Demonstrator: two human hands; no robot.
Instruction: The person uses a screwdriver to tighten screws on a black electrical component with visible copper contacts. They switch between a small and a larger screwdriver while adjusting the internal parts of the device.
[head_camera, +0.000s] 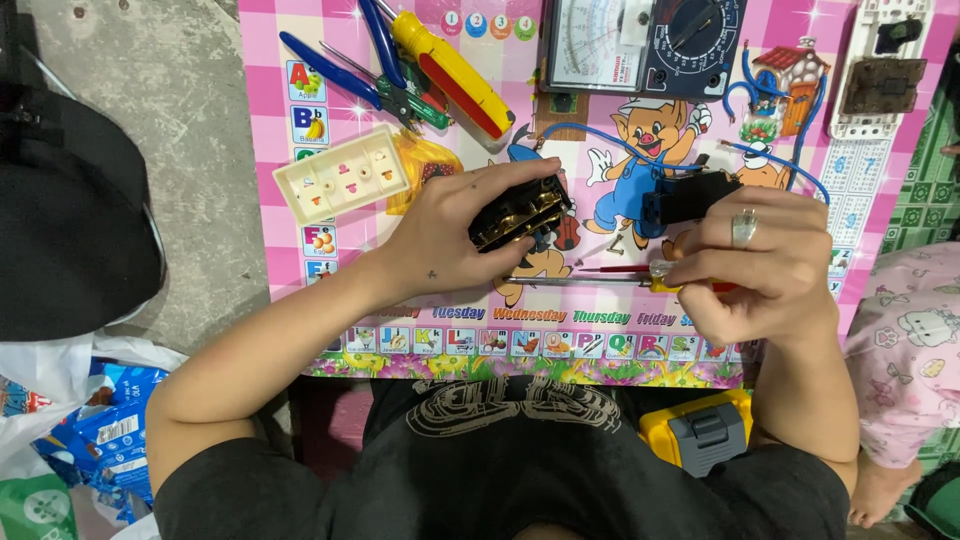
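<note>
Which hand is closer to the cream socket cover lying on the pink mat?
Left. The left hand, holding a black socket body, sits just right of the cream socket cover. The right hand, gripping a screwdriver, is far across the mat.

Pink checks, yellow handles, black parts

The mat is pink-checked with cartoon pigs and coloured letter tiles; the screwdriver is yellow and red, the pliers blue-handled, the socket cover cream, the socket body black with brass strips.
</note>
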